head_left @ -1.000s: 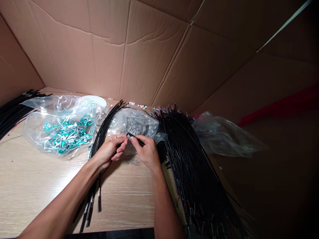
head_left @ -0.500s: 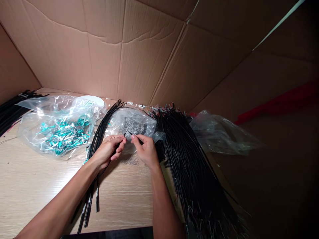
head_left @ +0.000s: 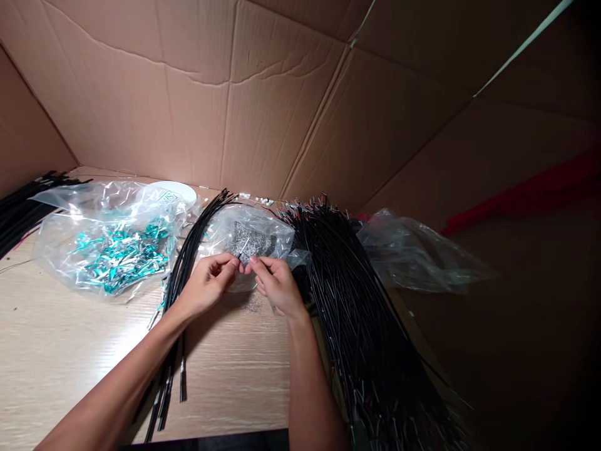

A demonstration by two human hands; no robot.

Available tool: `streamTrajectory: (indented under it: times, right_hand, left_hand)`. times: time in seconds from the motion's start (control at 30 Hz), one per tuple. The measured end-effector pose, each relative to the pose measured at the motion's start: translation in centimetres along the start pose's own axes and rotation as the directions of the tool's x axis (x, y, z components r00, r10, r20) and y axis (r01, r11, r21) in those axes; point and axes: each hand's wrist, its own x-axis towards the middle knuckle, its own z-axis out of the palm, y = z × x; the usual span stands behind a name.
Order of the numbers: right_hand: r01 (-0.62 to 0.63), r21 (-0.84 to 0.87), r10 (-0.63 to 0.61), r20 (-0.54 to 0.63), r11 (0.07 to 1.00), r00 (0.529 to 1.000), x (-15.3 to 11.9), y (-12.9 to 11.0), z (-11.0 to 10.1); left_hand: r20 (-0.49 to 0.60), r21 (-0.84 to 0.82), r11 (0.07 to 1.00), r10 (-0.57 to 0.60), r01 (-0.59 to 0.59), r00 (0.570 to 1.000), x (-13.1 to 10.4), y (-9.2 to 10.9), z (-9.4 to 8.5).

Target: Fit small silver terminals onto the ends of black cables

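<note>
The left hand [head_left: 211, 279] was pinching a thin black cable [head_left: 240, 255], tip poking up in front of a clear bag [head_left: 223, 225] on the bench [head_left: 235, 376]. Couldn't tell whether the right hand [head_left: 278, 287], just beside it, was gripping anything.

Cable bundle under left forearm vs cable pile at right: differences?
The cable bundle is slim; the cable pile is far thicker. Bundle runs under the left forearm; pile lies right of the right forearm. Pile's far end shows red tips; bundle's looks black. Both are black.
</note>
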Motion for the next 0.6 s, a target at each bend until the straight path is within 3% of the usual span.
streamTrajectory:
  times: [0.2,0.4,0.6]
  right_hand:
    - [0.041,-0.061,-0.040,0.010,0.997,0.999,0.0,0.0,-0.2]
    - [0.052,-0.090,-0.052,-0.003,0.995,0.999,0.0,0.0,0.0]
    - [0.040,-0.081,-0.042,-0.024,0.996,0.999,-0.1,0.0,0.4]
  left_hand:
    - [-0.068,0.404,0.899,0.216,-0.172,0.974,-0.6,0.3,0.3]
    - [-0.091,0.493,0.846,0.282,-0.203,0.955,-0.8,-0.5,0.3]
    - [-0.188,0.574,0.805,0.308,-0.150,0.932,-1.0,-1.8,0.3]
